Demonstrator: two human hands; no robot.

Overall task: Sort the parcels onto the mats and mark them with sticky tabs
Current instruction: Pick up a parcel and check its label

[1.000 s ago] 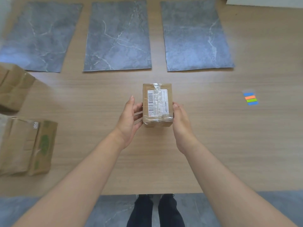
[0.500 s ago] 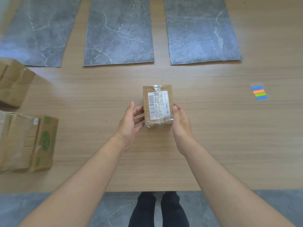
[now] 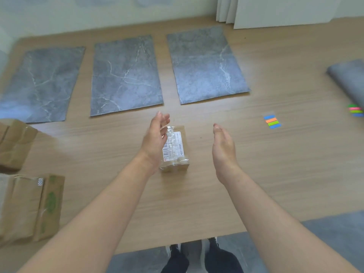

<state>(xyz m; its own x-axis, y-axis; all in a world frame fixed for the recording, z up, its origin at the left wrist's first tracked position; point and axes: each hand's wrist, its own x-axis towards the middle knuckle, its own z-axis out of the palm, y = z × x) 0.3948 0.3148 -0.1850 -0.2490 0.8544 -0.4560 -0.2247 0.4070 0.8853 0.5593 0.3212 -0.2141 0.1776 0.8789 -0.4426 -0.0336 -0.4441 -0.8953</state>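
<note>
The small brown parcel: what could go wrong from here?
1. The small brown cardboard parcel lies on the wooden table, short of the three grey marbled mats; both the left hand and the right hand are open, so it may go unsorted.
2. Its top is wrapped in crinkled clear tape, so a tab from the coloured sticky tab strip may hold poorly.

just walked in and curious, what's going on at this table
A person is sorting parcels at a wooden table. A small taped parcel sits in front of them, left hand and right hand open on either side, neither gripping it. The three grey mats beyond hold nothing yet; the sticky tabs lie untouched at right.
</note>
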